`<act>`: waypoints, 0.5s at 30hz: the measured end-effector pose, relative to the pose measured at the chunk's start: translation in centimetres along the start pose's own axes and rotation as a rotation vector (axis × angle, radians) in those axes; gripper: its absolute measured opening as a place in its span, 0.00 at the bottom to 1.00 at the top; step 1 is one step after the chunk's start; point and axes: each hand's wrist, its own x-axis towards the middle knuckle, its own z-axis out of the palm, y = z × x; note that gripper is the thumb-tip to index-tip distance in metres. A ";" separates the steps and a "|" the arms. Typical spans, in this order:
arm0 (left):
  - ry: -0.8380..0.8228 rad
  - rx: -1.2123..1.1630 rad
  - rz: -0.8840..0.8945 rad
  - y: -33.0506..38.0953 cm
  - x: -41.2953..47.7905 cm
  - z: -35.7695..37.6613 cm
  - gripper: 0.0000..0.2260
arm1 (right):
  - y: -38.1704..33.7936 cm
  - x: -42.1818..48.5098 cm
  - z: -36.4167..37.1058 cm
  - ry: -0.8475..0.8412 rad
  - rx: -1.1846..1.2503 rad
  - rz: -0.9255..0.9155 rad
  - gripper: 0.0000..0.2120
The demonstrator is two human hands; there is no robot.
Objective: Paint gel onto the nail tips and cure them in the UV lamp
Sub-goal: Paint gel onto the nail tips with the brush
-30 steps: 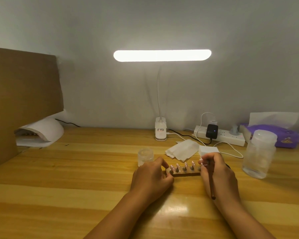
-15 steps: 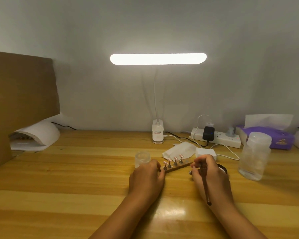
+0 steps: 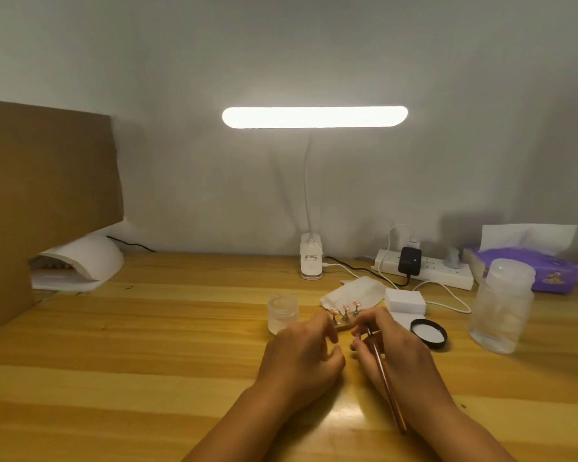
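1. Against the earlier frames, the left hand (image 3: 301,355) and right hand (image 3: 402,356) are set closer together; the holder (image 3: 343,326) is drawn in between them; only three nail tips (image 3: 345,307) are left exposed, where four were shown; the black lid (image 3: 428,332) is uncovered right of the right hand.
2. Bare table (image 3: 147,345) is shown from the hands to the UV lamp (image 3: 84,260) at the far left edge; the right side is crowded by the plastic bottle (image 3: 501,305) and power strip (image 3: 424,270).
3. The brush (image 3: 386,381) is pinched in the curled right fingers, handle slanted near-right; its bristle end is hidden; the nail tips stand just beyond both sets of fingertips; the left fingers are curled at the holder's left end; whether it is gripped cannot be told; the gel jar (image 3: 282,313) stands just beyond the left hand.
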 end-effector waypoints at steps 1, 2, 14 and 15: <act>-0.027 -0.004 0.030 0.0 -0.1 0.1 0.06 | 0.0 -0.1 0.1 -0.003 0.005 -0.005 0.13; -0.036 -0.008 0.049 0.0 -0.1 0.2 0.07 | 0.0 -0.1 0.1 -0.006 0.011 -0.012 0.14; -0.018 -0.113 0.018 -0.7 0.5 0.3 0.04 | -0.5 0.3 0.7 0.086 0.267 0.166 0.14; -0.023 -0.112 0.018 -0.7 0.5 0.3 0.05 | -0.6 0.4 0.6 0.102 0.324 0.221 0.13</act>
